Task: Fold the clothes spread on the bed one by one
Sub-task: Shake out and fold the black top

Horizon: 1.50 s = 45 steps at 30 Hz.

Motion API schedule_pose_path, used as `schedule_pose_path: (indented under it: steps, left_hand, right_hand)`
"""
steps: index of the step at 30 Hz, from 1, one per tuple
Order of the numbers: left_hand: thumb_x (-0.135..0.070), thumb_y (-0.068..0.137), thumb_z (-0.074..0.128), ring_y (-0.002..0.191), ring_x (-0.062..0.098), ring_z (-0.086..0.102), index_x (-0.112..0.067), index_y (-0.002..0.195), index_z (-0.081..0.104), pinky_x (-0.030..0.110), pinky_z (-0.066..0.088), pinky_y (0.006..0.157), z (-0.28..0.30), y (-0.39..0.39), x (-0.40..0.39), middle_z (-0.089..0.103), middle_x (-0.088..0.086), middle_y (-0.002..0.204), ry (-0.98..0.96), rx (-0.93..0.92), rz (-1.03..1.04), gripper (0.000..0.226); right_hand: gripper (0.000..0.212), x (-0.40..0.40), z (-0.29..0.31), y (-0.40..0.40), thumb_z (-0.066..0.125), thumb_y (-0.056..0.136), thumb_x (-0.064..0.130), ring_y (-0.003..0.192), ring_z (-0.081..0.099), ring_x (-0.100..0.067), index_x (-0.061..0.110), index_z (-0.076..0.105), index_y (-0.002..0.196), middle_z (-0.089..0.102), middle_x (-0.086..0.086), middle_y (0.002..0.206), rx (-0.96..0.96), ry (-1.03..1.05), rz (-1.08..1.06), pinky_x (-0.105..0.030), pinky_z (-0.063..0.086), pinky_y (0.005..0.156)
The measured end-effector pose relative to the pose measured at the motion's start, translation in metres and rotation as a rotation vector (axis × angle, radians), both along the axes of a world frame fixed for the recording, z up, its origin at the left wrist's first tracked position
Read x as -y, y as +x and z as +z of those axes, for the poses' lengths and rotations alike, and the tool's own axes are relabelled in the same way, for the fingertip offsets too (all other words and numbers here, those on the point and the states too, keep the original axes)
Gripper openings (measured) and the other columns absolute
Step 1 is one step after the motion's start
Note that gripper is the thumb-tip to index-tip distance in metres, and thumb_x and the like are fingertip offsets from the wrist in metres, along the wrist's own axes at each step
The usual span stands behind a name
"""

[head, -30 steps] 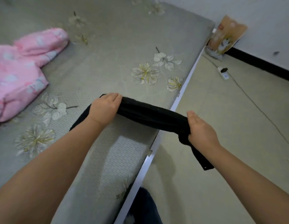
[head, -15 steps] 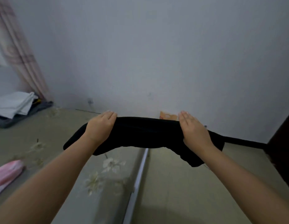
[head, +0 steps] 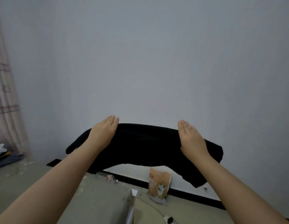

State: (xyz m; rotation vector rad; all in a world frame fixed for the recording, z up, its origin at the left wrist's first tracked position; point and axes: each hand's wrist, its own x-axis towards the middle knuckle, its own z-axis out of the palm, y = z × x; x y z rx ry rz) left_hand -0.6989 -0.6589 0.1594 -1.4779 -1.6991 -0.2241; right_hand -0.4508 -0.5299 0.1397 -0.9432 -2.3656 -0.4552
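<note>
the black garment (head: 145,147) is held up in the air in front of the grey wall (head: 156,54), above the foot of the bed (head: 98,201) and the floor beside it. it is bunched into a long band stretched between the two hands, with one end drooping past the left hand and a longer flap hanging down below the right wrist

the left hand (head: 103,135) lies over the top edge of the band with fingers straight and together; the thumb is hidden under the cloth, so whether it pinches cannot be told. the right hand (head: 191,139) sits the same way near the other end, fingers straight on top, its thumb against the near face of the cloth

below the garment an orange and white bag (head: 159,183) leans against the black skirting, and a white cable runs over the floor to a plug block (head: 168,219). a pale striped curtain (head: 5,102) hangs at the left edge, with folded white and grey cloth (head: 1,155) stacked at its foot on the bed
</note>
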Motion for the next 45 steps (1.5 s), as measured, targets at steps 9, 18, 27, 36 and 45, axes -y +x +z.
schedule_pose_path:
  steps: [9,18,27,36,45]
  left_hand:
    - [-0.005,0.097,0.028,0.142,0.020,0.009,-0.004,0.145,0.001,0.025,0.010,0.113,0.012,-0.096,-0.185,0.005,0.011,0.155,-0.147,0.157,0.106,0.055]
    - [-0.006,0.098,0.027,0.143,0.019,0.007,-0.005,0.145,0.001,0.025,0.010,0.113,0.023,-0.170,-0.346,0.005,0.010,0.155,-0.146,0.097,0.181,0.054]
    - [-0.010,0.098,0.031,0.143,0.018,0.007,-0.006,0.145,0.003,0.025,0.010,0.113,-0.008,-0.286,-0.489,0.006,0.009,0.155,-0.172,0.129,0.387,0.056]
    - [-0.008,0.098,0.027,0.143,0.018,0.006,-0.006,0.145,0.000,0.026,0.009,0.113,-0.034,-0.463,-0.518,0.004,0.009,0.155,-0.210,0.230,0.772,0.055]
    - [0.011,0.019,0.088,0.069,0.036,0.069,0.014,0.081,0.068,0.039,0.053,0.048,-0.060,-0.602,-0.456,0.069,0.027,0.080,-0.206,0.154,0.931,0.065]
  right_hand:
    - [0.067,-0.169,0.024,-0.081,0.033,0.088,-0.007,0.143,0.007,-0.024,-0.003,-0.004,0.144,0.003,-0.017,0.154,0.123,0.009,-0.113,-0.031,0.004,0.117]
    - [0.066,-0.337,0.036,-0.158,0.033,0.088,-0.006,0.143,0.009,-0.023,-0.001,-0.001,0.144,0.006,-0.015,0.154,0.107,0.041,-0.103,-0.030,0.005,0.116]
    - [0.068,-0.531,0.010,-0.307,0.035,0.087,-0.007,0.143,0.008,-0.024,-0.001,-0.001,0.144,0.005,-0.017,0.154,0.164,0.053,0.096,-0.031,0.003,0.116]
    - [0.065,-0.634,-0.016,-0.558,0.030,0.087,-0.009,0.143,0.007,-0.027,-0.004,-0.001,0.144,0.004,-0.020,0.153,0.180,0.053,0.542,-0.033,0.002,0.116]
    - [0.062,-0.598,-0.054,-0.798,0.027,0.090,-0.007,0.143,0.005,-0.027,-0.004,-0.003,0.144,0.001,-0.020,0.153,0.255,-0.003,0.821,-0.033,0.001,0.117]
